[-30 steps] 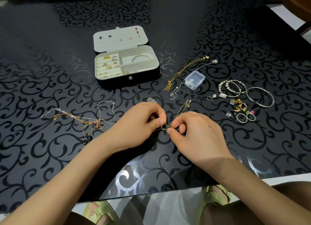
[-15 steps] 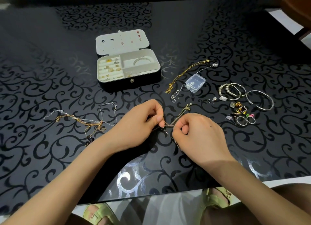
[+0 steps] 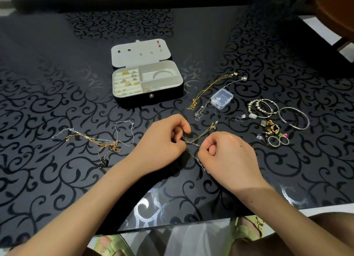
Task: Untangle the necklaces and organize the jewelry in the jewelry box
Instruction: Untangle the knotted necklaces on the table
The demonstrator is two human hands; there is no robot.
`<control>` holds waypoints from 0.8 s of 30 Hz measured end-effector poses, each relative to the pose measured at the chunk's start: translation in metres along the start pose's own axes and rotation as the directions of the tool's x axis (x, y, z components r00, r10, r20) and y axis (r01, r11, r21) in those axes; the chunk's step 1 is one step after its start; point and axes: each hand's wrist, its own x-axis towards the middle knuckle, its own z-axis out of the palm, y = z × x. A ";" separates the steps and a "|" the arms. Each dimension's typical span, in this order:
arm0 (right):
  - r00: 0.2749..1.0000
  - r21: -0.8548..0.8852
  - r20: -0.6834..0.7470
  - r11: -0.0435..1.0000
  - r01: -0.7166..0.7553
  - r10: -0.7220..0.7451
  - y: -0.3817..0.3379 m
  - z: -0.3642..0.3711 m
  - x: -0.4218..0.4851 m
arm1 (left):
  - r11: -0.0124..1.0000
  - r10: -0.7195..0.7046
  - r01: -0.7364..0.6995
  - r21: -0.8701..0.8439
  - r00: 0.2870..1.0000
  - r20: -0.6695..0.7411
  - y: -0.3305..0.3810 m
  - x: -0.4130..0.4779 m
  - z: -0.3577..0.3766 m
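My left hand (image 3: 162,140) and my right hand (image 3: 228,156) pinch a thin tangled chain (image 3: 193,143) between them, just above the table. One gold end with a small tag (image 3: 213,125) runs off to the upper right; a silver strand (image 3: 201,162) trails down under my right hand. To the left lies a knot of gold and silver necklaces (image 3: 103,141). The open jewelry box (image 3: 147,98) stands further back, with rings in its left slots and a bangle in a right compartment. Two more chains, gold (image 3: 208,90) and silver (image 3: 205,106), lie right of the box.
A small clear plastic case (image 3: 221,99) sits right of the box. Bead bracelets (image 3: 262,108), an open silver bangle (image 3: 294,117), several earrings (image 3: 272,128) and two rings (image 3: 278,140) lie at the right. The table's near edge (image 3: 191,225) runs close to my knees.
My hands have drawn slightly apart, stretching the chain between them, and a silver strand now hangs out below my right hand. The view has tilted down a little.
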 end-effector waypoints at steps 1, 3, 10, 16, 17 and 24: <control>1.000 -0.004 0.000 1.000 0.002 -0.002 0.000 0.000 0.000 | 1.000 0.012 -0.012 0.027 1.000 -0.027 -0.001 0.001 0.001; 1.000 -0.005 0.000 1.000 0.006 -0.006 0.000 -0.001 0.000 | 0.997 0.034 -0.028 0.075 0.996 -0.076 -0.003 0.002 0.004; 1.000 -0.003 0.010 1.000 0.012 -0.012 -0.001 -0.002 0.000 | 0.998 0.037 -0.028 0.050 0.981 -0.189 -0.006 0.005 0.007; 0.999 0.037 0.029 0.999 -0.036 0.035 -0.001 -0.003 0.004 | 0.995 -0.017 0.002 -0.096 0.987 -0.158 -0.004 0.006 0.002; 0.999 0.043 0.029 0.998 -0.045 0.044 -0.001 -0.003 0.005 | 0.992 -0.022 0.003 -0.129 0.989 -0.148 -0.002 0.006 0.001; 0.996 0.088 0.003 0.992 -0.094 0.094 0.000 -0.002 0.011 | 0.944 -0.061 0.053 -0.326 0.998 -0.013 0.001 0.003 -0.006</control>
